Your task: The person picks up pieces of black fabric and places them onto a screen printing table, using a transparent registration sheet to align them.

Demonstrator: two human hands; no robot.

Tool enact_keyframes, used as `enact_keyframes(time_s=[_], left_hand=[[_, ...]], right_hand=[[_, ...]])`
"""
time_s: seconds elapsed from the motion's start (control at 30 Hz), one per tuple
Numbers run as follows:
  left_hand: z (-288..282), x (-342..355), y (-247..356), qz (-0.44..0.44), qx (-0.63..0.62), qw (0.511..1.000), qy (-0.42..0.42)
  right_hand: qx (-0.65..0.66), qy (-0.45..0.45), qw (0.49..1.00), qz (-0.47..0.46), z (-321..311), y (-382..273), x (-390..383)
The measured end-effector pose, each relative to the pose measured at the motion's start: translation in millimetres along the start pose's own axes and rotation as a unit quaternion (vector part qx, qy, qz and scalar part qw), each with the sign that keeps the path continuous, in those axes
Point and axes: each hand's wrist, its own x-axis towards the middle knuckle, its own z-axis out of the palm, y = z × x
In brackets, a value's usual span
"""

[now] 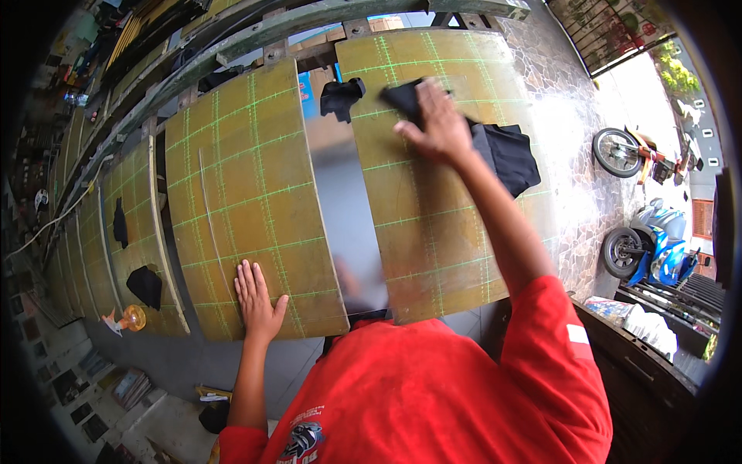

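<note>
My right hand [440,127] is laid over a black cloth piece [403,99] on the far part of the right yellowish board [417,224]. Its thumb points out to the left, its fingers are stretched, and motion blurs it slightly. Beside my right wrist lies a larger pile of black fabric [510,158]. Flat on the near part of the middle board [232,170] rests my left hand [260,301], with nothing under it that I can see. Both boards carry bright green grid lines. An irregular black cloth piece [341,98] sits at the gap between them.
More grid-marked boards [135,201] line up leftward, with black cloth pieces [144,286] on one. A round amber object [133,317] is at its near edge. A metal frame [348,11] runs along the far side. Motorcycles [657,243] stand at the right.
</note>
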Motion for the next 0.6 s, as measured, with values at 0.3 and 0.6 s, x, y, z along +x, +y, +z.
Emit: enact_keyframes(time_s=[0.3,0.6], left_hand=[[1.3,1.7,-2.7,0.007,0.002,1.0,0.005],[-2.4,1.5,0.6,0.011,0.004,1.0,-0.005]], right_hand=[[-0.016,-0.041,0.999,0.013,-6.2,-89.3,-6.6],[0.03,0.023,0.999,0.034,-10.6,-14.6,-38.2]])
